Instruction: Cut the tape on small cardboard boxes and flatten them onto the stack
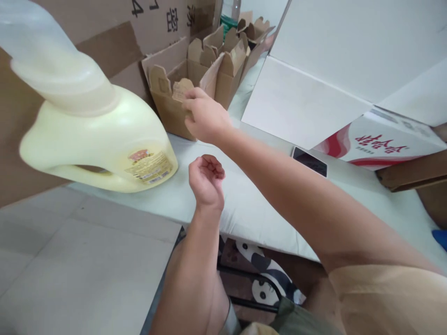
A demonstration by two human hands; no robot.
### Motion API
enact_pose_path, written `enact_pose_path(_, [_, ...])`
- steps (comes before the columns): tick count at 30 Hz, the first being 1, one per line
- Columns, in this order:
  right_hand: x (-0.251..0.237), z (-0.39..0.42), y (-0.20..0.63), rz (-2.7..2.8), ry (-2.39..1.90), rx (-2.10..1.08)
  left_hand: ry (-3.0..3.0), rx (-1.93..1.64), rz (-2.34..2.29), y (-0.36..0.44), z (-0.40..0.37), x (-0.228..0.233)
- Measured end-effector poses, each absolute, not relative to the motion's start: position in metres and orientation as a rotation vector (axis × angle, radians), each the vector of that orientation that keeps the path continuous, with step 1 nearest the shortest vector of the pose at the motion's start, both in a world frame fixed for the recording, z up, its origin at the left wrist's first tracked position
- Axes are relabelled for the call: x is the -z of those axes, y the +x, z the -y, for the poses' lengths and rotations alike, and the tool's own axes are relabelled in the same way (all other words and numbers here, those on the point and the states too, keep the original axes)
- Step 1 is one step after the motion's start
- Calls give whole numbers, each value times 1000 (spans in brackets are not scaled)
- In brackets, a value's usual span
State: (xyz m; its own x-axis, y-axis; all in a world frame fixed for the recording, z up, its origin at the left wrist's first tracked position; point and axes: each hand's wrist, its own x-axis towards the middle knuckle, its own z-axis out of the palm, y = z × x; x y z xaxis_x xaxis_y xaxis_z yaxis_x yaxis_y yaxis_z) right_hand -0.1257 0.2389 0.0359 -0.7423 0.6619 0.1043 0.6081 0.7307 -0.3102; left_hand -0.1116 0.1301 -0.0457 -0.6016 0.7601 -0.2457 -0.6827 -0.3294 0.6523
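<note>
My right hand (203, 116) reaches forward across the white table (244, 204) and pinches a flap of the nearest brown cardboard takeout box (171, 109). That box stands open at the front of a row of several similar folded boxes (223, 60). My left hand (206, 179) hovers below it above the table, palm up with its fingers curled in, and holds nothing. A large pale yellow detergent jug (94, 135) stands just left of both hands.
A big brown carton (115, 32) rises behind the jug. A white carton with red print (349, 88) fills the right side, with a dark phone (310, 162) lying in front of it. Grey floor tiles (70, 270) lie at the lower left.
</note>
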Motion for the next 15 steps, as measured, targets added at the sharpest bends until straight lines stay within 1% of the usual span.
enact_pose_path(7, [-30, -250, -119, 2571, -1195, -490, 253, -2102, -998, -100, -131, 45])
enact_pose_path(12, [-26, -258, -108, 2525, -1180, -528, 248, -2144, -1052, -106, -131, 45])
enact_pose_path(15, [-28, -254, -101, 2462, -1269, -531, 228, -2206, -1083, -108, -132, 46])
